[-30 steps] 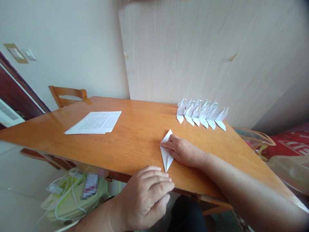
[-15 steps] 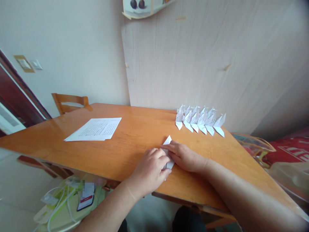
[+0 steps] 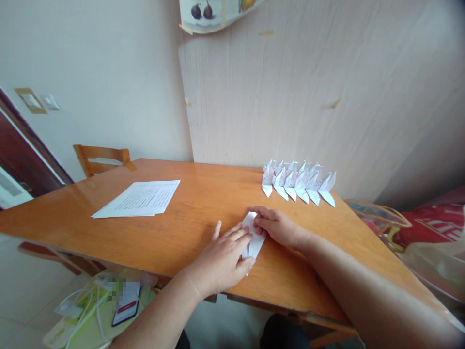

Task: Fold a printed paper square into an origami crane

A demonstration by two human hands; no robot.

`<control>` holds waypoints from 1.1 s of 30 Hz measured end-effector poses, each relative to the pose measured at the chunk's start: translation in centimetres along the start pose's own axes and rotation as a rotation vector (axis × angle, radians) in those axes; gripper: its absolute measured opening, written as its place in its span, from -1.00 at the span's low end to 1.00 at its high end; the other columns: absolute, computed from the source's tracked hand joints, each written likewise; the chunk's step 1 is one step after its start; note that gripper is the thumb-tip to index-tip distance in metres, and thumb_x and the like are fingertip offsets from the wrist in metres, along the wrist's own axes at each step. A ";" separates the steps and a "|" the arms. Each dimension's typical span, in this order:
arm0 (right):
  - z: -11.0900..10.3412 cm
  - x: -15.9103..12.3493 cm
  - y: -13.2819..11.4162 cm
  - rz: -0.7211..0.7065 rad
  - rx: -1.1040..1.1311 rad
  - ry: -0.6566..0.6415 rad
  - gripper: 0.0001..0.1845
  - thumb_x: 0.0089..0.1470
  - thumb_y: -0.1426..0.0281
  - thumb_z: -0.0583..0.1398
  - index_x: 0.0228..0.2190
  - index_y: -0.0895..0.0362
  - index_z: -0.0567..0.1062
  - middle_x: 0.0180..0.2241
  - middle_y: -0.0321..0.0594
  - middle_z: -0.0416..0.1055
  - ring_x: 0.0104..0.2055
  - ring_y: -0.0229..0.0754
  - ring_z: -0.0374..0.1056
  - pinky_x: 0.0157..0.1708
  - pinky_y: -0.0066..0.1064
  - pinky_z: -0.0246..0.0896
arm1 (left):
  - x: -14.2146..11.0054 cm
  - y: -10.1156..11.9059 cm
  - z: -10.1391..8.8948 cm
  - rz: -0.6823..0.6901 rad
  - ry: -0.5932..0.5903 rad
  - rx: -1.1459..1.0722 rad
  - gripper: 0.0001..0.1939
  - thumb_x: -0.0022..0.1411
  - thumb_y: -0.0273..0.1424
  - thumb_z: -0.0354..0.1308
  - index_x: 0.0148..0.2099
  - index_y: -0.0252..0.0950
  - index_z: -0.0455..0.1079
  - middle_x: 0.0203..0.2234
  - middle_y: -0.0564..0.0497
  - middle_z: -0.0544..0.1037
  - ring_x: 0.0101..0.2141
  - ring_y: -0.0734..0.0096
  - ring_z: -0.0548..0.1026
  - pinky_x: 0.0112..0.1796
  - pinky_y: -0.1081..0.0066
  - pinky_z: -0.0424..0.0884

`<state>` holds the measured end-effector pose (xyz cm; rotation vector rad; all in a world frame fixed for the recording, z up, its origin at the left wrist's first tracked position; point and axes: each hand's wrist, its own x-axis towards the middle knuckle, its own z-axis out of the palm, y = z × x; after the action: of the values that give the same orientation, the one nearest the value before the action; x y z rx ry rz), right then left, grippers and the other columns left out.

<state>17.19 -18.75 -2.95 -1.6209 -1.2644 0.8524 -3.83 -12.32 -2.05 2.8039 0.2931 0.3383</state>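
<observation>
A narrow white folded paper (image 3: 257, 245) lies on the table near its front edge, a crease running down its length. My left hand (image 3: 221, 259) rests flat on its left side, fingers stretched out and spread, the little finger raised. At the paper's upper right, my right hand (image 3: 281, 229) has its fingers curled on the edge near the tip and grips it. The fingers cover part of the paper.
Several folded paper pieces (image 3: 301, 184) stand in rows at the back right of the wooden table (image 3: 203, 194). Printed sheets (image 3: 140, 198) lie at the left. Below the left front edge, a phone (image 3: 126, 308) and white cables rest on a green surface. A chair (image 3: 101, 157) stands behind.
My left fingers have spread out flatter over the paper. My right hand has moved up to the paper's tip and curled its fingers there. The view has shifted slightly.
</observation>
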 end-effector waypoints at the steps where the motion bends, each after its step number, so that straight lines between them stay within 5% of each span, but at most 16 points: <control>1: 0.0 0.0 0.0 0.011 0.012 0.003 -0.49 0.16 0.40 0.06 0.14 0.21 0.35 -0.48 -0.31 0.38 -0.43 -0.24 0.32 -0.39 -0.41 0.26 | 0.0 0.0 -0.1 0.001 0.002 0.000 -0.48 0.37 -0.29 0.07 0.33 -0.07 0.16 0.30 -0.07 0.28 0.32 0.10 0.17 0.28 -0.31 -0.21; 8: -0.7 -0.3 -0.4 0.007 -0.130 0.015 -0.80 0.13 0.28 0.13 -0.26 0.13 0.43 -0.51 -0.34 0.36 -0.47 -0.26 0.30 -0.44 -0.44 0.20 | 0.1 -0.4 -0.2 0.015 0.018 -0.001 -0.52 0.34 -0.25 0.12 0.27 -0.11 0.23 0.22 -0.08 0.39 0.27 0.12 0.25 0.30 -0.26 -0.32; 13: -1.5 -0.6 -0.5 -0.010 -0.527 0.102 -0.73 0.11 0.18 0.21 -0.46 0.11 0.37 -0.53 -0.34 0.34 -0.48 -0.27 0.20 -0.49 -0.43 0.03 | 0.2 -0.7 0.1 0.003 0.021 -0.021 -0.54 0.31 -0.23 0.15 0.23 -0.12 0.26 0.23 -0.07 0.38 0.27 0.12 0.26 0.29 -0.29 -0.36; 22: -2.3 -0.7 -0.9 0.101 -0.777 0.004 -0.64 0.03 0.07 0.29 -0.49 0.08 0.40 -0.52 -0.32 0.41 -0.49 -0.24 0.23 -0.52 -0.42 -0.08 | 0.2 -0.6 0.0 0.008 0.020 -0.013 -0.51 0.32 -0.23 0.14 0.27 -0.10 0.24 0.24 -0.11 0.36 0.27 0.08 0.26 0.29 -0.30 -0.33; 33: -3.3 -0.9 -1.3 0.080 -0.649 -0.108 -0.79 -0.02 0.31 0.30 -0.49 0.09 0.36 -0.51 -0.35 0.37 -0.48 -0.26 0.23 -0.51 -0.43 0.01 | 0.1 -1.0 -0.3 0.018 0.001 -0.020 -0.49 0.32 -0.15 0.15 0.27 -0.10 0.25 0.24 -0.08 0.38 0.26 0.07 0.28 0.30 -0.27 -0.35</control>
<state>19.42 -20.25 -0.53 -2.1605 -1.6741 0.6094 -3.94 -11.29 -2.05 2.7881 0.2627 0.3447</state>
